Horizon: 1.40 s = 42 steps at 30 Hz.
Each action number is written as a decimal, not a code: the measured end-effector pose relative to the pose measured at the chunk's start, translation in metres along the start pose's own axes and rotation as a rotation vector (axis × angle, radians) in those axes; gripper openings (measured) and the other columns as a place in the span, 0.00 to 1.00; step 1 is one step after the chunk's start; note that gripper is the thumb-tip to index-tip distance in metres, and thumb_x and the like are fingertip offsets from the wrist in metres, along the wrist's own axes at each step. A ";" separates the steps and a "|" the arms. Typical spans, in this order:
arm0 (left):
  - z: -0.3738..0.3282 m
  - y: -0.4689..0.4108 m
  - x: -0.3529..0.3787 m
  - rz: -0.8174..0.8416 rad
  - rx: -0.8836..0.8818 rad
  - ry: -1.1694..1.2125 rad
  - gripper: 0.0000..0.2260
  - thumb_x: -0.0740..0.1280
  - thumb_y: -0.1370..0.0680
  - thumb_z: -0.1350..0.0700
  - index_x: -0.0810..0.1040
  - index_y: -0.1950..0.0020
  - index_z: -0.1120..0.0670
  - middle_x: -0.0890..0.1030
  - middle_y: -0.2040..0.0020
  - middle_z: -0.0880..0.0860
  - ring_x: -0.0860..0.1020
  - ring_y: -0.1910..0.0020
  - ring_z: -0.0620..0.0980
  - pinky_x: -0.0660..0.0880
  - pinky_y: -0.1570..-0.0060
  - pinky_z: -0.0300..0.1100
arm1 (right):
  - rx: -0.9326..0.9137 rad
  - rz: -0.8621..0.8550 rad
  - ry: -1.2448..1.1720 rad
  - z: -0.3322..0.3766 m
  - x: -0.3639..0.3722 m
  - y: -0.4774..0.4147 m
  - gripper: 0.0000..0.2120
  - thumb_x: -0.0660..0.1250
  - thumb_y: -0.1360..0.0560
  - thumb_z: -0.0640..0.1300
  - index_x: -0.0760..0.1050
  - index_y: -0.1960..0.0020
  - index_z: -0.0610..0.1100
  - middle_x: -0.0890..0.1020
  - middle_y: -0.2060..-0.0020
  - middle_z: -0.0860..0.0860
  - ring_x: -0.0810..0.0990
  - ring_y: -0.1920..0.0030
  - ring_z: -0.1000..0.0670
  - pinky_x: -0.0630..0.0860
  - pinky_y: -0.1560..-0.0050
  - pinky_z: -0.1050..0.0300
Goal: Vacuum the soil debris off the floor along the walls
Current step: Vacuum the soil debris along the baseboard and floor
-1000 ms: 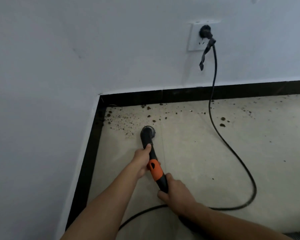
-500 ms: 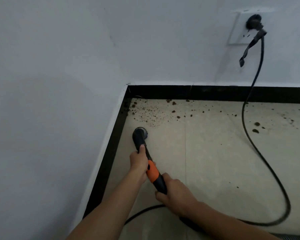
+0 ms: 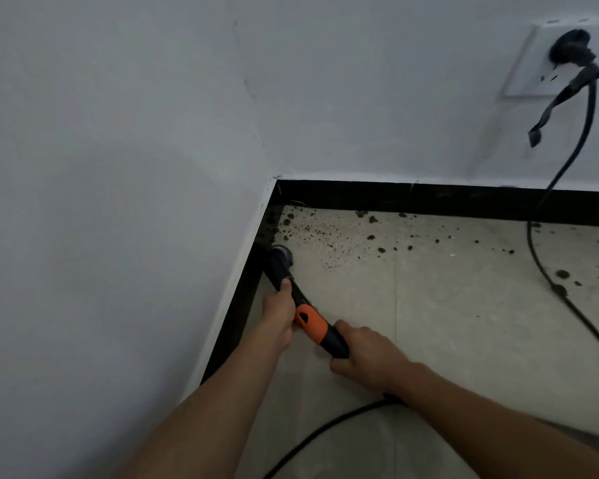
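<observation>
A black vacuum wand with an orange collar (image 3: 310,323) lies low over the pale tiled floor (image 3: 446,323). Its round nozzle (image 3: 280,259) sits against the black skirting of the left wall, just short of the corner. My left hand (image 3: 279,316) grips the wand ahead of the orange collar. My right hand (image 3: 369,356) grips it behind the collar. Dark soil debris (image 3: 325,236) is scattered in the corner and along the far wall's skirting, with bigger clods (image 3: 562,274) further right.
A black power cord (image 3: 547,271) hangs from a plug in the white wall socket (image 3: 547,60) and trails across the floor at right. Another cable (image 3: 329,426) runs under my arms. Black skirting (image 3: 429,198) lines both white walls.
The nozzle has moved left and forward, from open floor to the left wall's skirting near the corner. My view has swung left, so the socket now sits at the far right.
</observation>
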<state>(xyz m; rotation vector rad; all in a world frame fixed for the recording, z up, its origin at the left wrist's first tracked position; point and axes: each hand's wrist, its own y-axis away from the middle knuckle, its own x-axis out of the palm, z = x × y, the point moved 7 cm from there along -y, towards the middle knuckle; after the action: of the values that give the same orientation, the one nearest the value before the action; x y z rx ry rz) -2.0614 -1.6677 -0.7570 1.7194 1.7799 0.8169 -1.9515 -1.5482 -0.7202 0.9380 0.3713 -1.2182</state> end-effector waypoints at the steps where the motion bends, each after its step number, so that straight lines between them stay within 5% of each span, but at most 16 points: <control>1: -0.005 -0.004 0.004 0.015 0.002 0.037 0.21 0.62 0.19 0.47 0.70 0.36 0.62 0.77 0.49 0.62 0.79 0.55 0.60 0.79 0.49 0.59 | -0.006 0.002 0.023 -0.001 -0.007 -0.007 0.14 0.68 0.28 0.51 0.65 0.50 0.48 0.75 0.57 0.49 0.74 0.59 0.47 0.68 0.61 0.56; 8: -0.025 -0.010 0.046 0.157 0.016 0.134 0.16 0.60 0.18 0.47 0.72 0.48 0.61 0.76 0.63 0.59 0.77 0.65 0.54 0.79 0.61 0.50 | -0.016 -0.081 -0.087 -0.012 -0.039 -0.052 0.12 0.69 0.28 0.54 0.67 0.55 0.50 0.75 0.64 0.52 0.74 0.66 0.51 0.67 0.67 0.57; 13: -0.028 -0.025 0.038 0.134 0.136 -0.029 0.21 0.58 0.18 0.46 0.71 0.35 0.62 0.78 0.57 0.56 0.78 0.59 0.52 0.77 0.59 0.47 | -0.013 -0.080 -0.084 -0.008 -0.035 -0.062 0.12 0.68 0.28 0.53 0.70 0.53 0.47 0.76 0.63 0.50 0.75 0.65 0.51 0.67 0.68 0.58; 16: -0.012 -0.021 0.027 0.050 0.218 -0.119 0.19 0.58 0.18 0.47 0.72 0.35 0.61 0.78 0.54 0.54 0.77 0.56 0.49 0.77 0.49 0.50 | -0.020 -0.048 -0.072 -0.011 -0.022 -0.054 0.11 0.69 0.29 0.51 0.66 0.58 0.51 0.76 0.63 0.51 0.75 0.64 0.50 0.66 0.68 0.59; 20: 0.001 -0.011 0.024 0.024 0.236 -0.159 0.15 0.57 0.17 0.50 0.71 0.38 0.58 0.76 0.53 0.54 0.75 0.57 0.47 0.73 0.52 0.44 | -0.024 -0.015 -0.074 -0.014 -0.018 -0.048 0.13 0.69 0.30 0.50 0.63 0.61 0.53 0.74 0.65 0.53 0.73 0.66 0.52 0.68 0.67 0.59; 24: -0.020 -0.014 0.037 0.048 0.237 -0.191 0.14 0.58 0.18 0.49 0.71 0.39 0.58 0.77 0.51 0.56 0.76 0.55 0.50 0.76 0.47 0.50 | -0.017 -0.030 -0.125 -0.015 -0.034 -0.062 0.11 0.71 0.30 0.48 0.69 0.56 0.48 0.76 0.64 0.51 0.75 0.66 0.51 0.70 0.66 0.59; 29: -0.053 -0.028 0.057 0.089 0.189 -0.149 0.16 0.60 0.18 0.50 0.70 0.35 0.59 0.77 0.45 0.58 0.76 0.53 0.52 0.75 0.63 0.44 | 0.037 -0.062 -0.264 -0.017 -0.056 -0.084 0.11 0.71 0.31 0.47 0.72 0.53 0.45 0.78 0.64 0.48 0.76 0.69 0.50 0.73 0.69 0.56; 42: -0.062 -0.052 0.077 0.089 0.150 -0.086 0.19 0.63 0.19 0.50 0.71 0.33 0.59 0.78 0.41 0.59 0.78 0.45 0.56 0.77 0.61 0.45 | 0.034 -0.025 -0.331 -0.032 -0.078 -0.106 0.10 0.71 0.30 0.44 0.72 0.52 0.48 0.78 0.64 0.48 0.76 0.70 0.51 0.74 0.70 0.58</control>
<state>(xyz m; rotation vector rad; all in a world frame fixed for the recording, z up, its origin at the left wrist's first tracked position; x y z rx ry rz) -2.1459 -1.5949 -0.7501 1.9126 1.7562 0.6493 -2.0675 -1.4793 -0.7286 0.7456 0.0995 -1.3793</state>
